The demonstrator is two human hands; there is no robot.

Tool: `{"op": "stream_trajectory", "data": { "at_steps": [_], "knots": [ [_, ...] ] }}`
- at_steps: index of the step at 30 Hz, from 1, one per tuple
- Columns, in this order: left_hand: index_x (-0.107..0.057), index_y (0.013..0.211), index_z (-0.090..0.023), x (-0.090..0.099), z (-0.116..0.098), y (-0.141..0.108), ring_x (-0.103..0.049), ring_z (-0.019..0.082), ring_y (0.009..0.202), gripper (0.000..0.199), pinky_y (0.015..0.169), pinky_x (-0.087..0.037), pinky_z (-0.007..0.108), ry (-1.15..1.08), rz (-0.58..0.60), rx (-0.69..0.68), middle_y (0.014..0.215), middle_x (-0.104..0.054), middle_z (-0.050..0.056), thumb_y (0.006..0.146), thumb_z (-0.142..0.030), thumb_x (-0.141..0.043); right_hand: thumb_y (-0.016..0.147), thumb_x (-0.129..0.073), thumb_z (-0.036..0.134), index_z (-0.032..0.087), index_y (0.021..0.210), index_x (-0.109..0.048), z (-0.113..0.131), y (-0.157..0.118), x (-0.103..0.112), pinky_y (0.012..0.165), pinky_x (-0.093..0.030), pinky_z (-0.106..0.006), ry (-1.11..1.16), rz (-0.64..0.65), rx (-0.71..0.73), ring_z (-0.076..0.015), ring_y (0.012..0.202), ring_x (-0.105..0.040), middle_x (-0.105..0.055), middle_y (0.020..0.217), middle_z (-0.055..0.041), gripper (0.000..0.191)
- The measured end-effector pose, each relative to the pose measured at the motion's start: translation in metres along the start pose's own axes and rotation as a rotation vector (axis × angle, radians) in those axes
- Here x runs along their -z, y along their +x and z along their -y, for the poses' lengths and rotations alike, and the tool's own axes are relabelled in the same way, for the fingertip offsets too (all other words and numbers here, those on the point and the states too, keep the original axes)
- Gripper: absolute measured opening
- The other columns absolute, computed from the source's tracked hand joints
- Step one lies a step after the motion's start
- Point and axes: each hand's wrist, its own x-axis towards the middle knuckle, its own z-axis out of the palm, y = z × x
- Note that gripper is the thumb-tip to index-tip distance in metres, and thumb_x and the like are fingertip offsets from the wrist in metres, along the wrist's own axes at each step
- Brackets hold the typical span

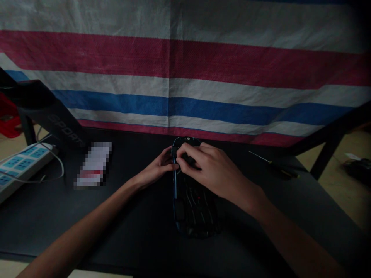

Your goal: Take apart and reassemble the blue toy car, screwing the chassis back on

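Note:
A dark toy car (197, 204) with blue edges lies upside down on the black table, its underside facing up. My left hand (159, 166) grips the car's left side near the far end, with the thumb on the edge. Over the far part of the underside, my right hand (207, 164) is closed, its thumb and fingertips pinched together. Whatever sits between those fingertips is too dark and too covered to make out. The right hand hides much of the car's right far side.
A screwdriver (272, 164) lies on the table (139, 231) to the right. On the left are a blurred-out flat object (94, 164), a white power strip (29, 162) with a cable, and a black piece marked SPORT (55, 112). A striped sheet (185, 65) hangs behind.

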Motion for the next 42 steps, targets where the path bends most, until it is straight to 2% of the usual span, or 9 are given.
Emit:
{"op": "stream_trajectory", "data": {
  "at_steps": [4,9,13,18,21,33,36,40,42],
  "knots": [
    [-0.049,0.147,-0.023,0.0008,0.0017,0.0002,-0.044,0.035,0.144,0.070,0.123,-0.028,0.054,-0.004,0.024,-0.017,0.143,-0.058,0.012,0.083,-0.022,-0.079,0.097,-0.053,0.017,0.022,0.111,-0.059,-0.0034,0.0002,0.0001,0.093,-0.044,-0.037,0.058,-0.001,0.057,-0.0214,0.098,-0.063,-0.071,0.106,-0.0054,0.016],
    [-0.042,0.153,-0.025,0.0001,0.0016,0.0001,-0.042,0.037,0.147,0.081,0.124,-0.025,0.056,-0.024,0.016,-0.009,0.151,-0.053,0.013,0.081,-0.023,-0.081,0.102,-0.050,0.024,0.023,0.109,-0.058,-0.0060,0.0002,-0.0007,0.087,-0.047,-0.036,0.057,0.006,0.024,-0.0204,0.090,-0.063,-0.070,0.099,-0.0043,0.011],
    [-0.043,0.153,-0.023,-0.0008,-0.0004,-0.0005,-0.038,0.037,0.149,0.081,0.126,-0.022,0.058,-0.010,0.004,-0.003,0.155,-0.050,0.015,0.081,-0.023,-0.080,0.094,-0.056,0.016,0.021,0.115,-0.054,-0.0050,0.0004,-0.0018,0.095,-0.048,-0.038,0.083,-0.024,0.069,-0.0221,0.103,-0.063,-0.069,0.115,-0.0083,0.022],
    [-0.044,0.152,-0.024,-0.0017,-0.0028,-0.0012,-0.041,0.037,0.147,0.077,0.124,-0.026,0.057,0.011,0.015,-0.017,0.151,-0.054,0.014,0.083,-0.023,-0.079,0.102,-0.050,0.025,0.023,0.106,-0.059,-0.0041,0.0008,-0.0022,0.087,-0.048,-0.038,0.028,-0.010,0.041,-0.0207,0.087,-0.063,-0.070,0.096,-0.0047,0.010],
    [-0.042,0.154,-0.023,-0.0016,-0.0026,-0.0014,-0.042,0.036,0.147,0.081,0.125,-0.024,0.057,0.012,0.008,-0.006,0.154,-0.051,0.014,0.083,-0.024,-0.079,0.097,-0.053,0.019,0.022,0.111,-0.058,-0.0047,0.0009,-0.0031,0.093,-0.047,-0.039,0.026,-0.032,0.068,-0.0229,0.097,-0.063,-0.071,0.106,-0.0072,0.015],
    [-0.043,0.155,-0.024,-0.0008,-0.0015,-0.0009,-0.041,0.036,0.148,0.081,0.125,-0.025,0.057,0.006,0.003,-0.003,0.156,-0.050,0.015,0.084,-0.025,-0.080,0.105,-0.048,0.027,0.021,0.102,-0.064,-0.0024,0.0014,-0.0009,0.081,-0.044,-0.035,-0.015,-0.021,0.044,-0.0201,0.080,-0.060,-0.068,0.086,-0.0039,0.017],
    [-0.042,0.156,-0.023,-0.0020,-0.0028,-0.0015,-0.039,0.037,0.150,0.082,0.126,-0.023,0.057,0.017,0.006,-0.006,0.160,-0.045,0.016,0.083,-0.025,-0.080,0.100,-0.051,0.020,0.021,0.108,-0.062,-0.0023,0.0015,-0.0014,0.088,-0.043,-0.036,0.000,-0.047,0.087,-0.0210,0.090,-0.062,-0.070,0.097,-0.0054,0.013],
    [-0.038,0.158,-0.023,-0.0020,-0.0023,-0.0014,-0.037,0.038,0.151,0.085,0.126,-0.022,0.059,0.006,-0.007,0.012,0.162,-0.043,0.016,0.084,-0.026,-0.080,0.103,-0.049,0.027,0.021,0.105,-0.063,-0.0023,0.0013,-0.0028,0.081,-0.044,-0.035,-0.045,-0.047,0.009,-0.0202,0.078,-0.061,-0.068,0.084,-0.0031,0.015],
    [-0.036,0.158,-0.023,-0.0014,-0.0016,-0.0010,-0.037,0.038,0.151,0.087,0.127,-0.020,0.060,-0.003,-0.003,0.012,0.162,-0.043,0.016,0.083,-0.025,-0.080,0.102,-0.050,0.023,0.020,0.108,-0.062,-0.0022,0.0011,-0.0037,0.085,-0.044,-0.034,-0.025,-0.052,0.024,-0.0203,0.085,-0.062,-0.070,0.091,-0.0045,0.014]
  ]
}}
